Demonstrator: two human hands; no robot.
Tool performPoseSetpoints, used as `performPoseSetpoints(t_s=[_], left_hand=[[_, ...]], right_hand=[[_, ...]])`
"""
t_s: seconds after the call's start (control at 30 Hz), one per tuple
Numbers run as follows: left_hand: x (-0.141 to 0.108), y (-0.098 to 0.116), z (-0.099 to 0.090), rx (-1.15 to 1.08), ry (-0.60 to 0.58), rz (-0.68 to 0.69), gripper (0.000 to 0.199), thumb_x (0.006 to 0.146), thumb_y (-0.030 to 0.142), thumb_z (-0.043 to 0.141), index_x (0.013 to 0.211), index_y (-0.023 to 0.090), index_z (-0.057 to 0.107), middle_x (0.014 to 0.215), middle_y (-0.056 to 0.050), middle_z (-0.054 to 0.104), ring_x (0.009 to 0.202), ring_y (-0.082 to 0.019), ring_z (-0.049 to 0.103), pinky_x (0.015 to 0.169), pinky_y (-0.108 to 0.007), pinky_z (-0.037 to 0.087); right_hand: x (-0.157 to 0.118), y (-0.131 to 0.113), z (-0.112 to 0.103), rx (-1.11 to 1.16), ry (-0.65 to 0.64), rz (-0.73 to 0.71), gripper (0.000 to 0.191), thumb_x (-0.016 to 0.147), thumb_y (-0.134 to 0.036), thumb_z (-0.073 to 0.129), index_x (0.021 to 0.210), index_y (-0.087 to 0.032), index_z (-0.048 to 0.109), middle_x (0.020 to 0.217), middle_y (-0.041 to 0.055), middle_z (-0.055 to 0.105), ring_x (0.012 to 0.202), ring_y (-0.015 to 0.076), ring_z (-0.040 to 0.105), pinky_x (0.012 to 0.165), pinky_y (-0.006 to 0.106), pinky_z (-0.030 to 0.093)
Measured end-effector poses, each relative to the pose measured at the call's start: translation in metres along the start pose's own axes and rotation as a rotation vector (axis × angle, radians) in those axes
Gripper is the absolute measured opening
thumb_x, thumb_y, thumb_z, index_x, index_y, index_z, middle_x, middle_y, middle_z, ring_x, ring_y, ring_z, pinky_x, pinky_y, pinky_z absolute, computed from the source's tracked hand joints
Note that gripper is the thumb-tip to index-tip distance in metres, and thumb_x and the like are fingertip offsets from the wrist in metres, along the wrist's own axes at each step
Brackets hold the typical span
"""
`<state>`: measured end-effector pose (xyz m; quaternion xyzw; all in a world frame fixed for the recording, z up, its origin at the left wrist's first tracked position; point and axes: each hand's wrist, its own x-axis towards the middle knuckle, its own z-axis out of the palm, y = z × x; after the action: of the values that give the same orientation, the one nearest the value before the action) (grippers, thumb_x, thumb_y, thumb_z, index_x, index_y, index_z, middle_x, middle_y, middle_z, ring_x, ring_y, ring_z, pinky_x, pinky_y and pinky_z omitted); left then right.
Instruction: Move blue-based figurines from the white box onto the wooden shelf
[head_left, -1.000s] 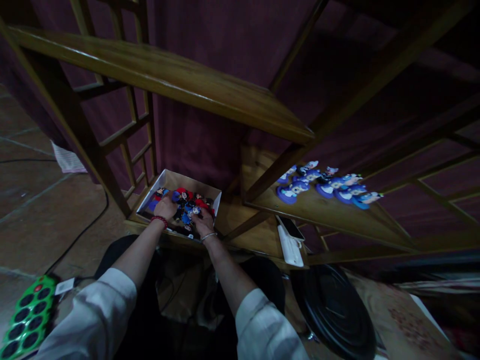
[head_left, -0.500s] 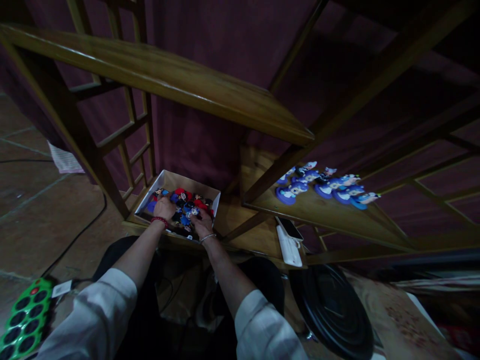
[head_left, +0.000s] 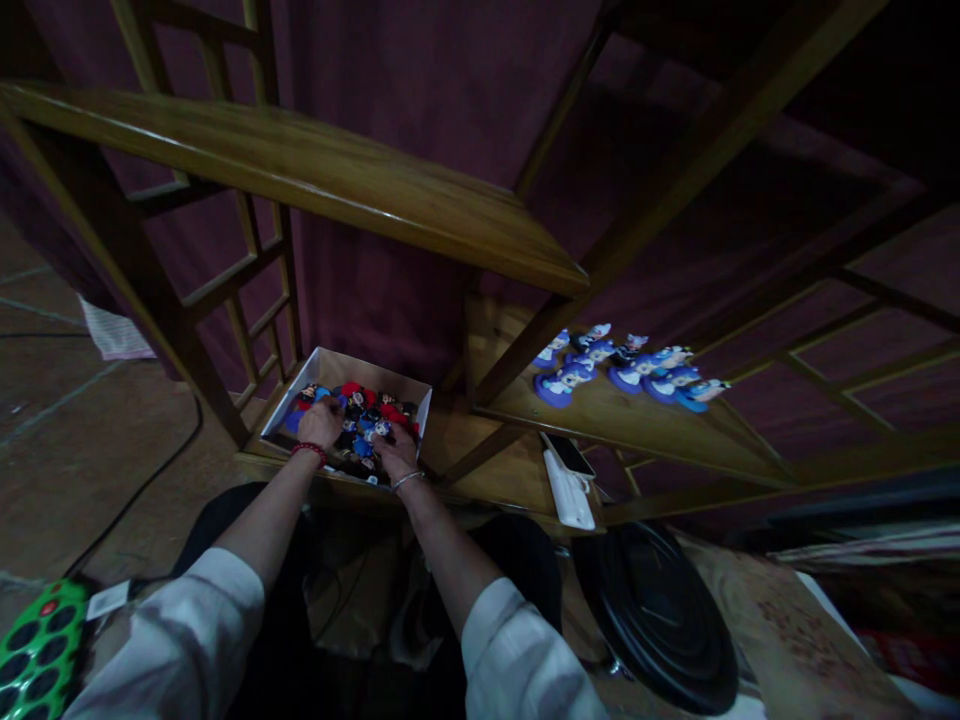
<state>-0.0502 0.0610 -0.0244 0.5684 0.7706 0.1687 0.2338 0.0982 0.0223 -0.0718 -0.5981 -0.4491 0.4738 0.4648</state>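
Note:
A shallow white cardboard box (head_left: 422, 412) stands on the low wooden shelf, full of small red, blue and black figurines (head_left: 358, 397). Both hands reach into it. My left hand (head_left: 321, 422), with a red bead bracelet, is closed over the left part of the pile; its fingertips and anything in them are hidden. On the right side, my right hand (head_left: 397, 455) has its thumb and fingers closed at a blue-and-white figurine (head_left: 379, 430) lying among the others.
Several purple-based figurines (head_left: 566, 380) stand on a raised wooden shelf (head_left: 517, 395) to the right. Below them lie a phone (head_left: 568, 455) and a white object (head_left: 570, 495). A wooden beam (head_left: 315, 165) crosses above the box. A black round stool (head_left: 656, 610) is at lower right, a green power strip (head_left: 45, 645) at lower left.
The whole view has shifted slightly, with the shelves and box a little farther left. Both hands stay inside the box among the figurines, with barely any change in pose.

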Motion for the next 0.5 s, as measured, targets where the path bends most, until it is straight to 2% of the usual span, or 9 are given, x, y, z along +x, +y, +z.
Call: performPoseSetpoints(t_s=[0.17,0.37,0.5], left_hand=[[0.0015,0.0003,0.0035,-0.002,-0.012,-0.011,0.031,0.076,0.033,0.045,0.102,0.019,0.055,0.098,-0.013,0.063,0.093,-0.024,0.058,0.074,-0.03,0.042],[-0.0022,0.0039,-0.002,-0.065,0.037,-0.076,0.03,0.079,0.025,0.04,0.103,0.019,0.056,0.097,-0.014,0.063,0.092,-0.026,0.059,0.074,-0.033,0.042],[0.0014,-0.0013,-0.0033,-0.169,0.096,-0.122,0.03,0.077,0.022,0.042,0.103,0.018,0.057,0.096,-0.014,0.063,0.093,-0.027,0.058,0.075,-0.034,0.042]], right_hand=[[-0.0018,-0.0013,-0.0001,-0.065,0.049,-0.024,0.03,0.061,-0.032,0.062,0.09,-0.024,0.061,0.081,-0.0021,0.063,0.077,0.016,0.057,0.073,0.029,0.045],[-0.0022,-0.0017,-0.0003,-0.1,0.048,-0.032,0.031,0.062,-0.031,0.06,0.093,-0.024,0.06,0.081,-0.0019,0.063,0.076,0.0155,0.057,0.074,0.029,0.045],[-0.0001,0.0028,0.0009,-0.061,0.059,-0.021,0.03,0.061,-0.031,0.061,0.091,-0.024,0.061,0.079,-0.0021,0.063,0.075,0.0159,0.057,0.071,0.028,0.046]])
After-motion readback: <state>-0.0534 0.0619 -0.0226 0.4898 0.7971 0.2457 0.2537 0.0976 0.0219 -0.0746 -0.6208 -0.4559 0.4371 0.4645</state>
